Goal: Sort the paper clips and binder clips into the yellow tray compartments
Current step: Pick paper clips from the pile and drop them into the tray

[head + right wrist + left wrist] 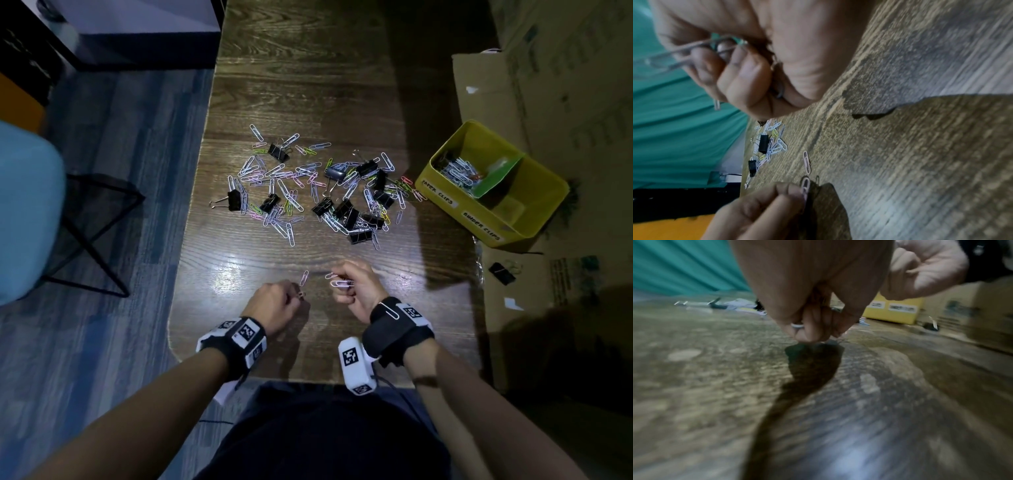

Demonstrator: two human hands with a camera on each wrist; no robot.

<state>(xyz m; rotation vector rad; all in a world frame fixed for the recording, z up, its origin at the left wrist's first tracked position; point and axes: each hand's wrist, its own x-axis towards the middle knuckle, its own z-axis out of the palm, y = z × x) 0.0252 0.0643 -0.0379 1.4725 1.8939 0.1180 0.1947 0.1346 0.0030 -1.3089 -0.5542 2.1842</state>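
Fingers [337, 274] of the right hand [354, 286] were curled round a bunch of white clips [342, 283], whose loops stuck out toward the left hand [274, 303]. That hand's fingers [789, 190] pinched one pink clip [805, 186] low over the surface [308, 85], knuckles up, wrist bent down. Another pink clip [303, 278] lay flat just beyond those fingers, between the two hands. Both forearms reached forward side by side, the hands near each other but apart. Farther out from the fingers, the mixed pile [318, 192] of paper clips and black binder clips [346, 212] was spread across the surface. Well off to the right of the right fingers sat the tray [534, 219], with clips in its far compartment. One stray clip [391, 311] clung to the right wrist strap [394, 329].
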